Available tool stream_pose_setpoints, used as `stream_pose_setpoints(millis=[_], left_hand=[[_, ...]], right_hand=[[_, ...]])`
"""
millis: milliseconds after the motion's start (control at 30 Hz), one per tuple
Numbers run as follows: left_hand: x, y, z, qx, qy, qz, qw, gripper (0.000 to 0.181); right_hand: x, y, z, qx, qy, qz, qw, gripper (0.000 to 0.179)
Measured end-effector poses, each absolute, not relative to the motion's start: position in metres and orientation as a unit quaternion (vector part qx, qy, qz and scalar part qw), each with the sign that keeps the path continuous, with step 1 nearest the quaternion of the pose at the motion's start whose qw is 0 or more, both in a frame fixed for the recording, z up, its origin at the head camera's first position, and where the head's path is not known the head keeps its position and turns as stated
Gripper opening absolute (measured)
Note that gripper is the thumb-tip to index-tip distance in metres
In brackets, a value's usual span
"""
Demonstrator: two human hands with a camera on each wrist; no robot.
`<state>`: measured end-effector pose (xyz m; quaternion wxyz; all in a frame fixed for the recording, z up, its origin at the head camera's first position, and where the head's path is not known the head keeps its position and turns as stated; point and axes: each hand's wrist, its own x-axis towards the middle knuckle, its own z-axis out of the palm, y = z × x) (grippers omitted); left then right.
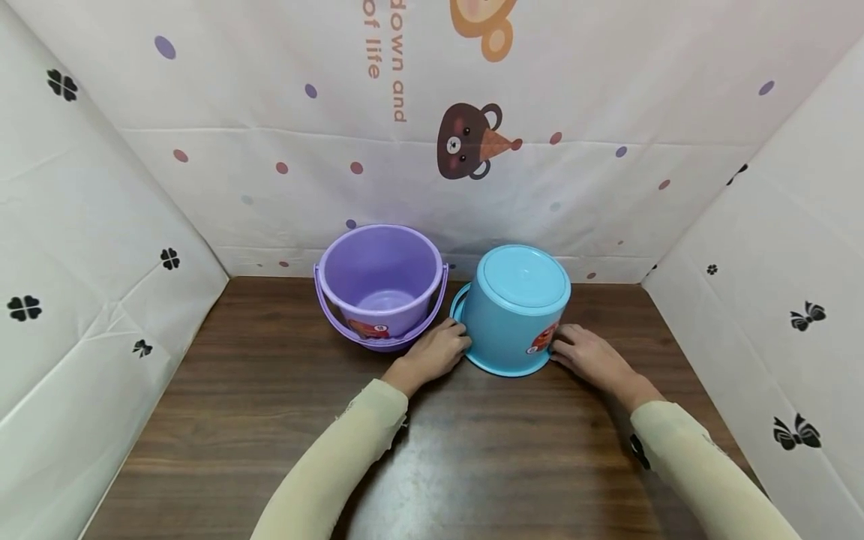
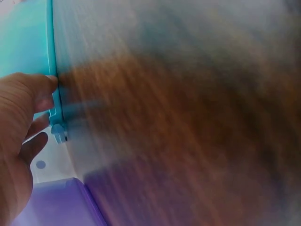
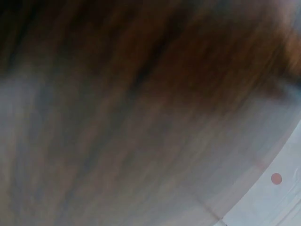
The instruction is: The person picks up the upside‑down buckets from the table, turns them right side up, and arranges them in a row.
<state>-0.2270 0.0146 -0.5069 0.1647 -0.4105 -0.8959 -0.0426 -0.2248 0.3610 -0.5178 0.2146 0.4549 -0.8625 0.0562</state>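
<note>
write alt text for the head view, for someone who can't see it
A person's left hand and right hand hold an upside-down blue bucket from either side, low near its rim, on a dark wooden table. To its left stands an upright purple bucket; behind is a white backdrop printed with dots and bears.
</note>
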Motion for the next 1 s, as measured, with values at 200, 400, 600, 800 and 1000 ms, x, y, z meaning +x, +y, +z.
stream_pose_setpoints(millis=[200, 400, 600, 800, 1000], left_hand=[[-0.237, 0.004, -0.517, -0.447, -0.875, -0.049, 0.177, 0.015], [-0.237, 0.008, -0.514, -0.419, -0.896, -0.06, 0.138, 0.007], [-0.238, 0.006, -0.511, -0.408, -0.899, -0.089, 0.134, 0.008], [-0.239, 0.008, -0.511, -0.404, -0.898, -0.105, 0.137, 0.011], [-0.238, 0.008, -0.509, -0.39, -0.902, -0.132, 0.133, 0.018]], right_hand=[[-0.227, 0.362, -0.527, 0.441, -0.87, 0.061, 0.21, 0.021], [-0.221, 0.356, -0.523, 0.417, -0.885, 0.06, 0.197, 0.026], [-0.22, 0.355, -0.519, 0.408, -0.892, 0.046, 0.187, 0.024], [-0.217, 0.356, -0.516, 0.396, -0.897, 0.045, 0.189, 0.021], [-0.217, 0.357, -0.518, 0.416, -0.883, 0.057, 0.209, 0.023]])
